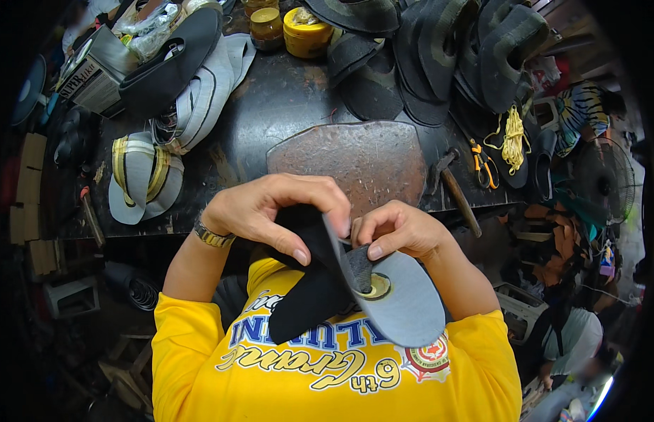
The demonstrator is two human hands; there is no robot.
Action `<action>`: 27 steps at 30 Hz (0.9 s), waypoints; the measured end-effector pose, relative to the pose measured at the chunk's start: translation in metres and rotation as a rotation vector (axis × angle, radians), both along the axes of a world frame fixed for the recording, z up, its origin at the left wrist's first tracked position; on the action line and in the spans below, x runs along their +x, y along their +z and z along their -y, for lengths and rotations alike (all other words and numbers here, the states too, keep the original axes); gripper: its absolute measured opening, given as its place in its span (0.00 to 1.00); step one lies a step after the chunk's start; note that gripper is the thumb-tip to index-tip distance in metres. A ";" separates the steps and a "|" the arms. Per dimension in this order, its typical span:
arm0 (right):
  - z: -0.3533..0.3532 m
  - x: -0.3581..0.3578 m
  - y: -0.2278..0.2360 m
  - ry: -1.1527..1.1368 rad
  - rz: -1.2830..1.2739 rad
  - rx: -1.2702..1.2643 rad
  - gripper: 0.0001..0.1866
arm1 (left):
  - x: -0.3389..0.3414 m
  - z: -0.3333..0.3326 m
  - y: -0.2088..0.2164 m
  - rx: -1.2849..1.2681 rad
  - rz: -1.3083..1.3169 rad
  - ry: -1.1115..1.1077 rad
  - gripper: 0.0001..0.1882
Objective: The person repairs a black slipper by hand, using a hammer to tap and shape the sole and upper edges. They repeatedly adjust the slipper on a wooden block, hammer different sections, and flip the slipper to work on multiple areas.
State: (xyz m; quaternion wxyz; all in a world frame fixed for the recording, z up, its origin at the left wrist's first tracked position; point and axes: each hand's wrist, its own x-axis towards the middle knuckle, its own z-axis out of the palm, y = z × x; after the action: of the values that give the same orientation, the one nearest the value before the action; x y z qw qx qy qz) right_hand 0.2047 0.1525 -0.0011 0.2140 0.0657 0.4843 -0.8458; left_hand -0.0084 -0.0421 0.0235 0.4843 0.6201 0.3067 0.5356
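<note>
In front of my chest I hold a sandal sole (411,302), grey on its visible underside, with a black piece (309,302) beside it. My left hand (281,204) is closed on the bent upper part of the sole, thumb on the near black face and fingers over its edge. My right hand (404,228) pinches a dark ribbed strap (361,261) between thumb and fingers. The strap's lower end lies on a yellowish glued patch (376,285) of the grey face. How the black and grey parts join is partly hidden by my hands.
Beyond my hands a worn slab (348,155) lies on the dark workbench (271,91). A hammer (457,193), orange-handled scissors (484,165) and yellow cord (513,141) sit right. Dark sandal parts (439,56) pile behind; grey pieces (145,176) and a yellow tub (307,32) stand left and back.
</note>
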 end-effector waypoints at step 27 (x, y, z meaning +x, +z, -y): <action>-0.038 -0.026 -0.021 -0.425 -0.348 1.389 0.22 | 0.009 -0.036 -0.048 -0.164 -0.980 0.815 0.12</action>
State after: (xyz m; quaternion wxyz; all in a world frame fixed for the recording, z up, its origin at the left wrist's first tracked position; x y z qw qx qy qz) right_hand 0.1783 0.1907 -0.0222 -0.1248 0.1431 0.9109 -0.3663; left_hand 0.0010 -0.0063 -0.0247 0.0912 0.5875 0.7436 0.3060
